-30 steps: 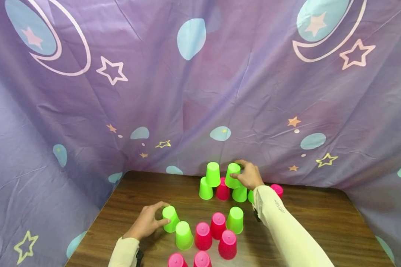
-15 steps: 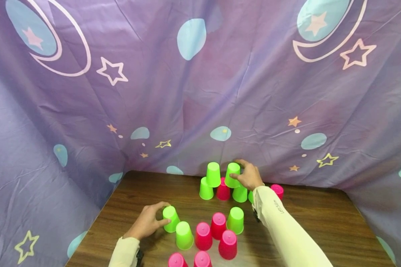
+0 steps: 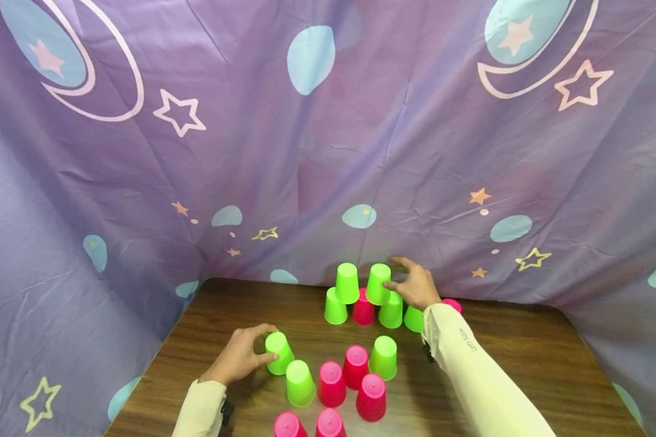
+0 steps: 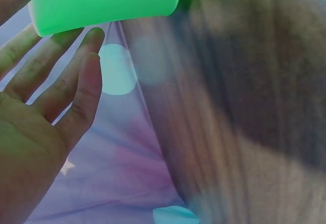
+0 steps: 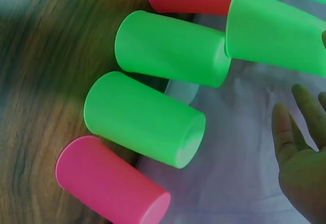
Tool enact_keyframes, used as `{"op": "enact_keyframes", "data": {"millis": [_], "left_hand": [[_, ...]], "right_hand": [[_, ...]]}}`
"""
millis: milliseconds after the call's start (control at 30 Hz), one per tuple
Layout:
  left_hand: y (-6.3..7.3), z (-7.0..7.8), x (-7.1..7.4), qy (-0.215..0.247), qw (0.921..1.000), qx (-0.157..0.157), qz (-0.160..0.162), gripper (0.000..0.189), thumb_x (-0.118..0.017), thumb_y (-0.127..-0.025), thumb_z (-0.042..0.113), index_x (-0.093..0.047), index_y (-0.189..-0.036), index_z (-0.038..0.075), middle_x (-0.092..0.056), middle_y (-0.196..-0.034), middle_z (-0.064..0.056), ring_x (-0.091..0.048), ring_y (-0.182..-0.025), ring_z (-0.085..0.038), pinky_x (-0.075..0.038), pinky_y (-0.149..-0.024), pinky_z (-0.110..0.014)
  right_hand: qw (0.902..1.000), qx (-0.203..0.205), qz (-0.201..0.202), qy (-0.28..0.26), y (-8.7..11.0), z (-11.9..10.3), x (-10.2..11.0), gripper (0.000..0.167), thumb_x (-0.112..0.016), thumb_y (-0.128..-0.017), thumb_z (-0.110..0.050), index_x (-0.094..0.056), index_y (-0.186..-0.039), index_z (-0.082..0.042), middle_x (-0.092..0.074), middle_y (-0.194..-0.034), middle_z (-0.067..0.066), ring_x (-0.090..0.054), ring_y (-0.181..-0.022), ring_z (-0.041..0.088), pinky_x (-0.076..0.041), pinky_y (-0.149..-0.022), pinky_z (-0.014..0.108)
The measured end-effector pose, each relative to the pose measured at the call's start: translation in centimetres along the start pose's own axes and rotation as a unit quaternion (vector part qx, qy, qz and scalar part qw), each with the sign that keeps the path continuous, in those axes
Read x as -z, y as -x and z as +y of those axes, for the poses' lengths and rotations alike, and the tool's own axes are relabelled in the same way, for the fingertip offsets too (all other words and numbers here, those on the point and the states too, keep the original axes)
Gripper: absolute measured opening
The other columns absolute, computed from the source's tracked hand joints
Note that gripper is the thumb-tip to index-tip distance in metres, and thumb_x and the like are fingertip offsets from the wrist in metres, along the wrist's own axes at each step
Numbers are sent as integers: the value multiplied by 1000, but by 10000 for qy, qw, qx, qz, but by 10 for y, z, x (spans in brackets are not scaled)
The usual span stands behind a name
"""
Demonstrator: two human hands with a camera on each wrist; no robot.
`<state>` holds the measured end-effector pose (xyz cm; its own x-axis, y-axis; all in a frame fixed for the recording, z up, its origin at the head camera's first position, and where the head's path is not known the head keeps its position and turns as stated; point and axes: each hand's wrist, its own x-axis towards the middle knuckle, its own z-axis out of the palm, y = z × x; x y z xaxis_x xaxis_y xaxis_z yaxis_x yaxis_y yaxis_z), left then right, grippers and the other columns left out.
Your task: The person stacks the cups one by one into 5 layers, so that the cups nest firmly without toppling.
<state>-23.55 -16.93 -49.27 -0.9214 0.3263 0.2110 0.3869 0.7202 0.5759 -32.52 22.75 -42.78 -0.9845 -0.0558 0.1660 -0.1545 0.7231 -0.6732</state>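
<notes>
In the head view, a held green cup point(image 3: 282, 346) is pinched between thumb and index finger of the left hand point(image 3: 237, 357), lying at three o'clock from that grip; its long axis is roughly upright, mouth down, and whether its rim is touching the table point(image 3: 514, 364) cannot be told. From this cup, the raised pair, an upper left green cup point(image 3: 347, 283) and an upper right green cup point(image 3: 376, 285), is found at two o'clock, farther off. That pair is more nearly approached by the right hand point(image 3: 418, 286), from whose spread grip the upper right green cup is seen at nine o'clock, upright, met at its edge by the thumb tip. In the left wrist view, the held green cup is shown at one o'clock from the palm, its axis laid about nine to three. In the right wrist view, the upper right green cup is placed at twelve o'clock, with a clear gap left below it before the splayed fingers.
</notes>
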Motion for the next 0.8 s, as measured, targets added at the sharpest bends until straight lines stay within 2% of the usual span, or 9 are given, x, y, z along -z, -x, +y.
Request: {"op": "enact_keyframes", "data": {"millis": [233, 400, 467, 567, 667, 800], "left_hand": [[-15, 7, 13, -35, 9992, -354, -155, 42, -84, -79, 22, -69, -117, 15, -76, -111, -3, -70, -106, -25, -55, -94, -50], [-30, 16, 22, -167, 9972, -707, -178, 42, -86, -78, 23, -69, -116, 14, -76, -108, -2, -71, -103, -21, -57, -91, -42], [-36, 21, 25, -216, 9960, -850, -161, 42, -86, -78, 23, -69, -115, 14, -76, -107, -1, -72, -102, -21, -57, -90, -40], [-46, 30, 28, -265, 9944, -1014, -138, 42, -87, -77, 23, -70, -114, 14, -76, -105, -1, -72, -100, -20, -58, -88, -39], [-55, 39, 30, -311, 9926, -1165, -133, 41, -87, -76, 22, -70, -112, 14, -76, -101, 0, -71, -95, -19, -58, -85, -40], [-68, 54, 29, -412, 9890, -1409, -177, 40, -87, -76, 24, -70, -111, 13, -75, -98, 0, -71, -90, -21, -58, -81, -36]], "right_hand": [[9994, 125, 315, 33, 10, 8, 4, 65, -80, -83, -25, -55, -141, -8, -68, -128, 20, -60, -123, 46, -45, -107, 57], [9989, 249, 394, 18, 22, 11, 5, 63, -79, -84, -23, -56, -139, -4, -69, -126, 21, -60, -124, 46, -45, -106, 57], [9985, 299, 454, 26, 28, 12, 6, 61, -79, -84, -21, -57, -138, -4, -70, -125, 21, -64, -117, 44, -48, -103, 56], [9981, 343, 509, 44, 36, 13, 5, 58, -79, -84, -20, -59, -136, -5, -71, -122, 20, -71, -101, 39, -54, -92, 51], [9978, 397, 538, -2, 44, 14, 3, 55, -80, -83, -18, -61, -133, -5, -73, -119, 20, -72, -91, 33, -55, -82, 40], [9971, 479, 549, -224, 57, 16, -1, 52, -81, -82, -13, -63, -130, -3, -74, -116, 19, -69, -91, 26, -54, -77, 29]]}}
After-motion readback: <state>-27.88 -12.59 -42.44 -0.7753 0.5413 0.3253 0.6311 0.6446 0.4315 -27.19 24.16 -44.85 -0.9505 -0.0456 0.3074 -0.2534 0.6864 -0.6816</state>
